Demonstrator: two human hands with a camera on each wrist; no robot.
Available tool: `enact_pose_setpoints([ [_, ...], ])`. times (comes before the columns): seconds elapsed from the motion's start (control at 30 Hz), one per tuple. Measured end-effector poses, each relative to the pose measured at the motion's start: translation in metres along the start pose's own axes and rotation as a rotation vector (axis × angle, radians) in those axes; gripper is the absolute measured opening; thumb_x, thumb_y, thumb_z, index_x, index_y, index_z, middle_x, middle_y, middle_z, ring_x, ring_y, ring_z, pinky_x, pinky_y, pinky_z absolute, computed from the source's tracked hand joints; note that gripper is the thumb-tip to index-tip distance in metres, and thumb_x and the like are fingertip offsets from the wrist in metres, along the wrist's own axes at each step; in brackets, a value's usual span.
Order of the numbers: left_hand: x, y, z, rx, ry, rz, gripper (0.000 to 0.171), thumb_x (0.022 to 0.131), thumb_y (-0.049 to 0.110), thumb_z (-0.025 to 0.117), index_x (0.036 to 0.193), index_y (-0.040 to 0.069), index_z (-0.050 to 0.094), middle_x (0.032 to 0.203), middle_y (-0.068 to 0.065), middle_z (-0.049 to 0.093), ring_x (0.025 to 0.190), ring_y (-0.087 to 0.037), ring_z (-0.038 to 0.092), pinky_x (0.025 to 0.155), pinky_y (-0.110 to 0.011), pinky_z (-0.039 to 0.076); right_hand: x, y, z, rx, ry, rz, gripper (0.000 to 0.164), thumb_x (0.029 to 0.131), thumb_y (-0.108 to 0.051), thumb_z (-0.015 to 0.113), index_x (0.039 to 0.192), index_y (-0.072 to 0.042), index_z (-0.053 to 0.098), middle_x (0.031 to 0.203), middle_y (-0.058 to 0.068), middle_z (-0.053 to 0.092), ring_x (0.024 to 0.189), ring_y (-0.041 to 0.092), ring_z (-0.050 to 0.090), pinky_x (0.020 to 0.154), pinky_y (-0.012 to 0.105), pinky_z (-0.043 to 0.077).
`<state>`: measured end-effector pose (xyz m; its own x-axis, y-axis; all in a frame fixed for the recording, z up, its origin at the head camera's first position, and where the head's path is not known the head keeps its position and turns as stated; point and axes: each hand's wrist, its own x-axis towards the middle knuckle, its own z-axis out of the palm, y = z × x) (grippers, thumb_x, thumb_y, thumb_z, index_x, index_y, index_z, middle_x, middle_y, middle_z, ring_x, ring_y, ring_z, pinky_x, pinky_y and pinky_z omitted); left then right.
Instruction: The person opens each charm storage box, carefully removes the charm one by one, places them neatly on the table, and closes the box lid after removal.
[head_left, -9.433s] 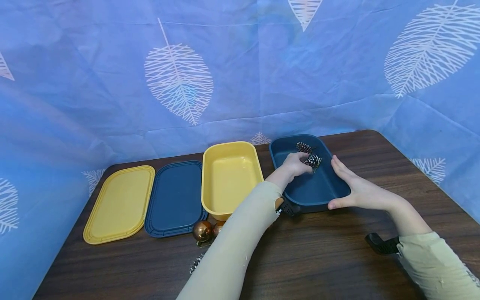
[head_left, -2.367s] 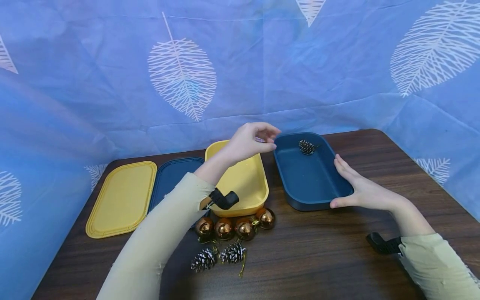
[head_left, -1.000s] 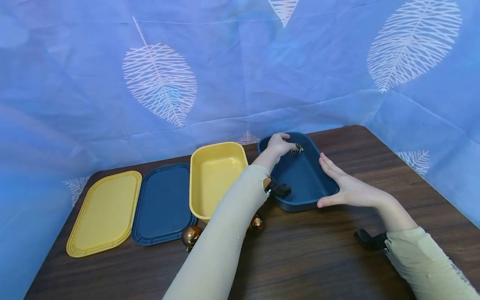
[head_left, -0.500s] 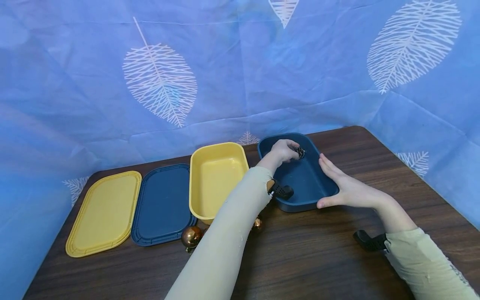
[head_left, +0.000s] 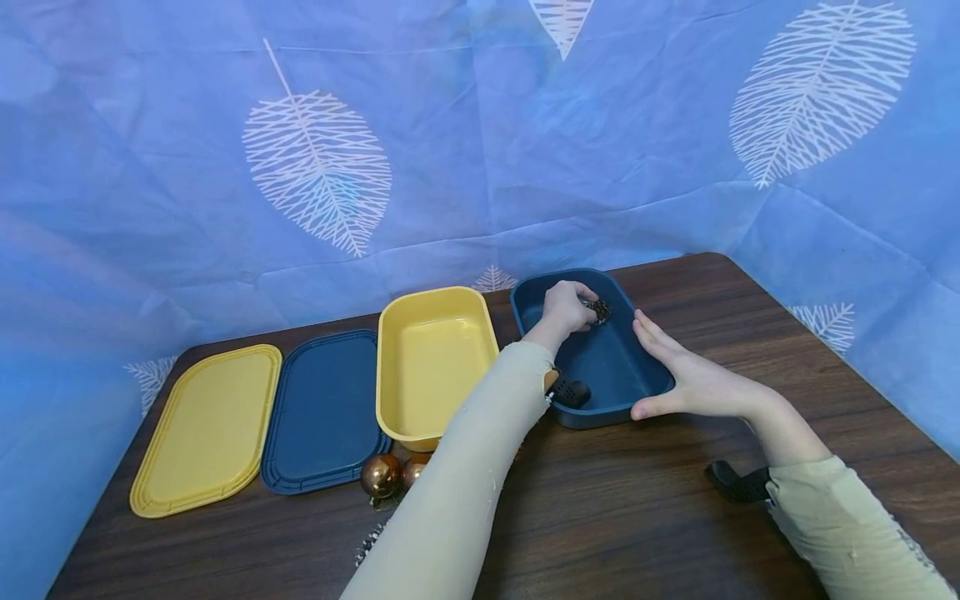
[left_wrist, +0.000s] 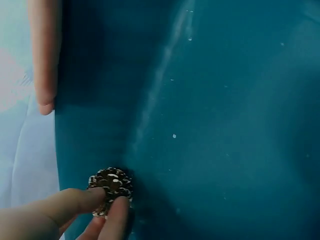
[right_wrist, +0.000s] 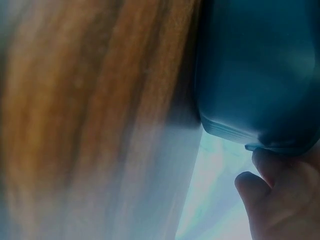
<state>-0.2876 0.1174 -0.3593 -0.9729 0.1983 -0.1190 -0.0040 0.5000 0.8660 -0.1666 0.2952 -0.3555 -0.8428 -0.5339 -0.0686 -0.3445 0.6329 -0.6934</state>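
Observation:
My left hand reaches into the blue box and pinches a white-tipped pine cone between thumb and fingers, near the box's side wall in the left wrist view. My right hand lies spread along the right side of the same box. Its fingers stretch up the outer wall and its thumb is at the near right corner. In the right wrist view, fingertips of that hand touch the box's edge. Part of the pine cone is hidden by my left fingers.
Left of the blue box stands a yellow box. Beyond it lie a blue lid and a yellow lid. Copper baubles and a pine cone show beside my left sleeve, which hides more of the table. A blue leaf-print cloth hangs behind.
Earlier two pine cones were in the blue box; later one. My left hand came from above the yellow box to grip it, then shifted slightly nearer me. My right hand stayed on the box.

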Motion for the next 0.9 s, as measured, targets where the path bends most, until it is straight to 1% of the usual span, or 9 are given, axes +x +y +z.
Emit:
enact_pose_setpoints([
  [0.13, -0.007, 0.006, -0.003, 0.055, 0.052, -0.013, 0.021, 0.088, 0.002, 0.066, 0.106, 0.011, 0.074, 0.109, -0.006, 0.065, 0.063, -0.013, 0.065, 0.06, -0.023, 0.052, 0.001, -0.001, 0.001, -0.002, -0.001, -0.001, 0.112, 0.082, -0.031, 0.077, 0.153, -0.008, -0.006, 0.158, 0.008, -0.017, 0.142, 0.043, -0.005, 0.099, 0.069, 0.02],
  [0.2, -0.009, 0.009, -0.004, 0.05, 0.067, -0.016, 0.02, 0.088, 0.002, 0.067, 0.104, 0.011, 0.074, 0.116, -0.005, 0.063, 0.063, -0.012, 0.065, 0.061, -0.023, 0.053, 0.002, -0.001, 0.001, -0.002, -0.002, -0.001, 0.112, 0.082, -0.031, 0.077, 0.152, -0.008, -0.007, 0.158, 0.008, -0.017, 0.142, 0.043, -0.005, 0.099, 0.069, 0.02],
  [0.3, -0.012, 0.015, -0.007, 0.018, 0.074, -0.021, 0.018, 0.087, 0.002, 0.068, 0.101, 0.01, 0.075, 0.12, -0.006, 0.061, 0.062, -0.012, 0.064, 0.064, -0.026, 0.055, 0.002, -0.001, 0.001, 0.0, -0.004, -0.001, 0.112, 0.082, -0.031, 0.076, 0.152, -0.008, -0.007, 0.158, 0.008, -0.017, 0.142, 0.042, -0.006, 0.099, 0.069, 0.019],
  [0.4, -0.015, 0.021, -0.011, 0.009, 0.067, -0.01, 0.017, 0.086, 0.001, 0.068, 0.1, 0.009, 0.075, 0.116, -0.006, 0.062, 0.06, -0.013, 0.064, 0.065, -0.029, 0.056, 0.003, -0.001, 0.001, 0.006, -0.008, 0.001, 0.111, 0.082, -0.031, 0.076, 0.152, -0.008, -0.007, 0.158, 0.008, -0.018, 0.142, 0.042, -0.007, 0.1, 0.069, 0.019],
  [0.53, -0.018, 0.03, -0.018, -0.024, 0.042, 0.04, 0.018, 0.086, -0.001, 0.067, 0.101, 0.007, 0.074, 0.098, -0.007, 0.066, 0.061, -0.014, 0.065, 0.06, -0.026, 0.055, 0.002, 0.0, 0.001, 0.01, -0.013, 0.009, 0.111, 0.083, -0.031, 0.076, 0.152, -0.009, -0.008, 0.157, 0.008, -0.019, 0.141, 0.042, -0.008, 0.1, 0.07, 0.018],
  [0.63, -0.023, 0.042, -0.025, -0.107, 0.013, 0.075, 0.019, 0.087, -0.002, 0.065, 0.102, 0.006, 0.073, 0.089, -0.005, 0.063, 0.065, -0.015, 0.065, 0.057, -0.02, 0.053, 0.001, 0.0, 0.0, 0.007, -0.008, 0.01, 0.111, 0.083, -0.03, 0.076, 0.152, -0.008, -0.009, 0.157, 0.009, -0.019, 0.141, 0.042, -0.008, 0.099, 0.071, 0.018],
  [0.73, -0.031, 0.057, -0.036, -0.183, -0.021, 0.113, 0.02, 0.087, -0.003, 0.064, 0.104, 0.005, 0.072, 0.09, -0.004, 0.059, 0.069, -0.015, 0.065, 0.057, -0.019, 0.053, 0.001, 0.0, -0.001, 0.0, -0.004, 0.005, 0.11, 0.083, -0.029, 0.076, 0.152, -0.007, -0.008, 0.157, 0.009, -0.018, 0.141, 0.042, -0.008, 0.099, 0.071, 0.018],
  [0.8, -0.038, 0.066, -0.045, -0.214, -0.048, 0.142, 0.021, 0.088, -0.002, 0.064, 0.105, 0.005, 0.072, 0.093, -0.004, 0.058, 0.071, -0.016, 0.065, 0.059, -0.019, 0.053, 0.001, 0.0, -0.001, -0.008, -0.003, 0.006, 0.111, 0.083, -0.029, 0.076, 0.152, -0.007, -0.007, 0.158, 0.009, -0.018, 0.141, 0.042, -0.007, 0.098, 0.072, 0.018],
  [0.9, -0.051, 0.076, -0.061, -0.228, -0.094, 0.19, 0.023, 0.088, -0.002, 0.063, 0.109, 0.006, 0.071, 0.095, -0.005, 0.056, 0.073, -0.016, 0.065, 0.061, -0.02, 0.054, 0.002, 0.0, -0.001, -0.02, -0.005, 0.011, 0.111, 0.083, -0.031, 0.076, 0.152, -0.008, -0.007, 0.158, 0.009, -0.018, 0.141, 0.043, -0.007, 0.098, 0.072, 0.018],
])
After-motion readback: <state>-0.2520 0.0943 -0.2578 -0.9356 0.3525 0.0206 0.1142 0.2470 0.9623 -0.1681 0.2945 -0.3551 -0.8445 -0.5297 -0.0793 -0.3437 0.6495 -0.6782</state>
